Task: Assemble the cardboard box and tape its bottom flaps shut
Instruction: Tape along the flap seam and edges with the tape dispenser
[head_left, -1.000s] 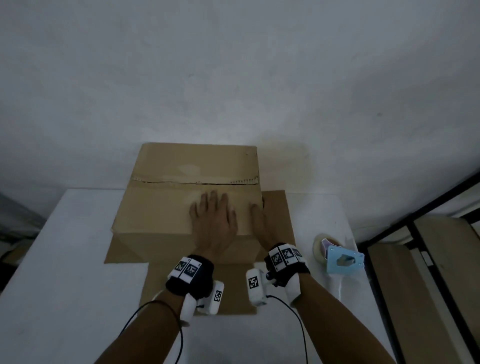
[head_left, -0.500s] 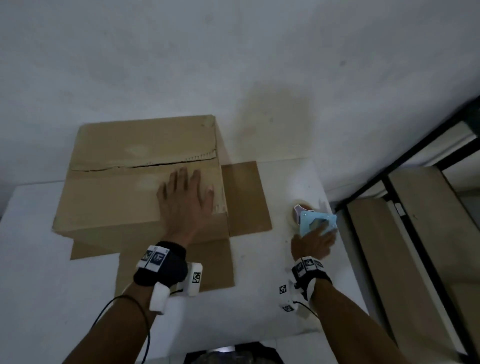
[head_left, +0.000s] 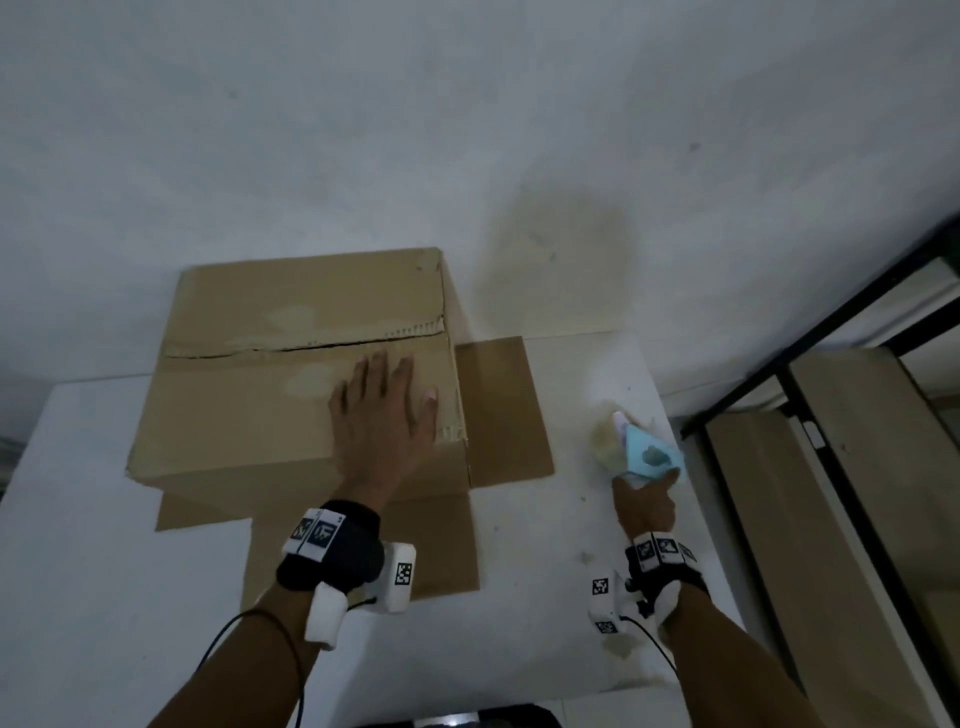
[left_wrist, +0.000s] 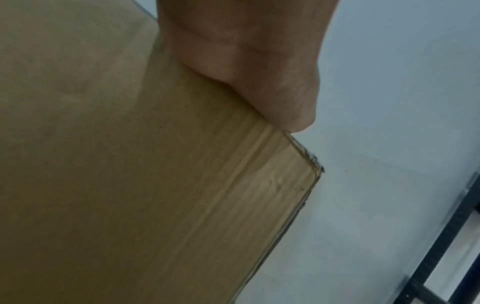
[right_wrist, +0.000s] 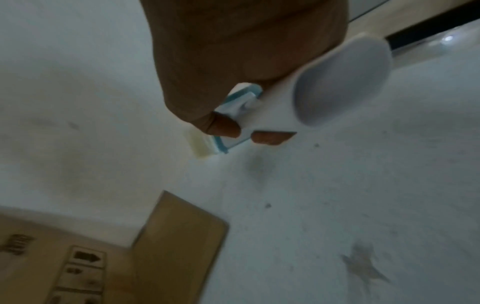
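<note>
A brown cardboard box (head_left: 249, 405) stands upside down on the white table (head_left: 104, 571), its two long bottom flaps folded shut with a seam (head_left: 311, 345) across the top. My left hand (head_left: 382, 415) lies flat with spread fingers on the near flap, close to the box's right edge (left_wrist: 306, 164). My right hand (head_left: 644, 499) grips the handle of the light blue tape dispenser (head_left: 647, 452) near the table's right edge, its tape roll (head_left: 605, 441) on the left side. In the right wrist view my fingers (right_wrist: 223, 125) curl round the dispenser (right_wrist: 233, 115).
The box's lower flaps (head_left: 498, 410) lie spread flat on the table to the right and in front (head_left: 363, 551). A white wall (head_left: 467, 130) rises just behind the box. A black metal frame with wooden boards (head_left: 857, 467) stands right of the table.
My right hand left the box, went right to the tape dispenser and now grips its handle. My left hand stayed flat on the flap. The head view swung right.
</note>
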